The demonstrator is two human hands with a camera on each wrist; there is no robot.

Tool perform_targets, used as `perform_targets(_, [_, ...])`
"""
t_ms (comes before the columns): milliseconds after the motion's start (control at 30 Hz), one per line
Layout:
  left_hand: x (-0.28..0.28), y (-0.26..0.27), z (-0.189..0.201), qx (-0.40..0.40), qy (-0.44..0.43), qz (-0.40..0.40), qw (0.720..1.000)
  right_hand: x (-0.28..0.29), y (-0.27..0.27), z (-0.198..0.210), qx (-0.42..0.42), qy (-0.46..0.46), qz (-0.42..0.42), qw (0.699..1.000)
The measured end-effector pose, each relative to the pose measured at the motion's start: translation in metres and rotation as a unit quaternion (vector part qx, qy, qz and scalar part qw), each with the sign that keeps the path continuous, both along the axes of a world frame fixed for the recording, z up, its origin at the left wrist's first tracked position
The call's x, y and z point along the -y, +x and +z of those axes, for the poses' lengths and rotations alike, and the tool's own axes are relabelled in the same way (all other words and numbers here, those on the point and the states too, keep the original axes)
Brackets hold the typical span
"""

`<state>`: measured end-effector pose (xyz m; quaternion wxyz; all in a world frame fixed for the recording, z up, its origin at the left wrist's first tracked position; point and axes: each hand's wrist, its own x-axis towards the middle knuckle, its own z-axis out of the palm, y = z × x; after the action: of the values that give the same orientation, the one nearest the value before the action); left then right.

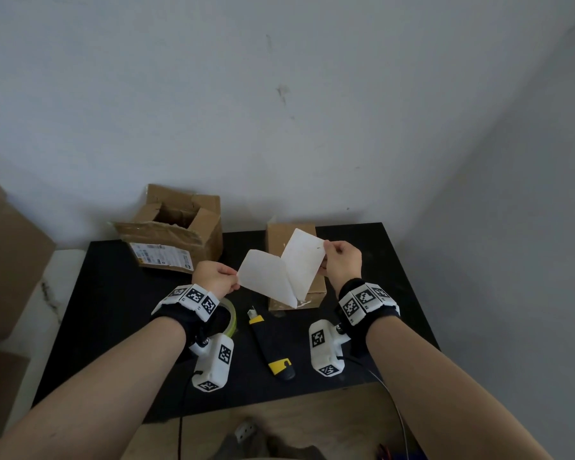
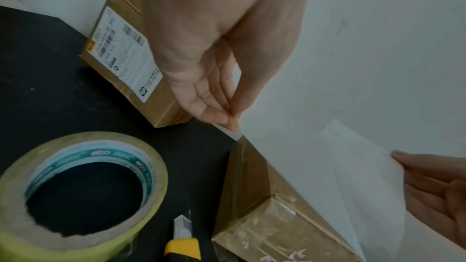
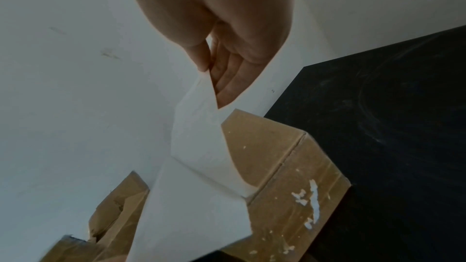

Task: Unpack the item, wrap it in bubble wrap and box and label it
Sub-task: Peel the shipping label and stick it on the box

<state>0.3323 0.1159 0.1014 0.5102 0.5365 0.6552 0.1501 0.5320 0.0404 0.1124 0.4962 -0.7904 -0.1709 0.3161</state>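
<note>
Late in the job, by the look of things. Opened carton [image 1: 176, 224] standing flaps-up at the back left of the black table [image 1: 113, 293], its old shipping sticker facing forward — unpacking apparently done. Sealed small box [image 1: 294, 270] lying at centre, clear tape glinting along its edges in the left wrist view; item presumably wrapped and inside, though neither it nor any bubble wrap can be seen. Tape roll [image 2: 83, 190] and yellow-and-black box cutter [image 1: 273, 343] lying near the front edge, both untouched.

Left to do: the label. White label sheet [image 1: 283, 270] held in the air just above the sealed box, parted into two leaves joined at the bottom — likely sticker coming off its backing, which is which not clear. Left hand [image 1: 214, 278] pinching the corner of the left leaf between thumb and fingertips; right hand [image 1: 342, 260] pinching the edge of the right leaf the same way. Peeling only partly finished; pressing onto the box not yet begun.
</note>
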Motion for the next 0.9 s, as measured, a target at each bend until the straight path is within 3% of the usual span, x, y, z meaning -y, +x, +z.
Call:
perform_targets(300, [-0.001, -0.046, -0.021, -0.085, 0.012, 0.056, 0.995, 0.011, 0.007, 0.001, 0.025, 0.012, -0.072, 0.997])
perform_targets(433, [-0.004, -0.063, -0.029, -0.107, -0.009, 0.081, 0.991, 0.014, 0.001, 0.003, 0.052, 0.009, -0.041, 0.998])
perform_targets(733, [0.003, -0.058, -0.024, -0.139, 0.047, 0.045, 0.988, 0.008, -0.016, 0.006, 0.033, 0.016, 0.010, 0.999])
perform_targets(900, [0.008, -0.025, -0.002, -0.065, 0.155, -0.076, 0.983, 0.002, -0.023, 0.013, 0.056, 0.016, 0.023, 0.998])
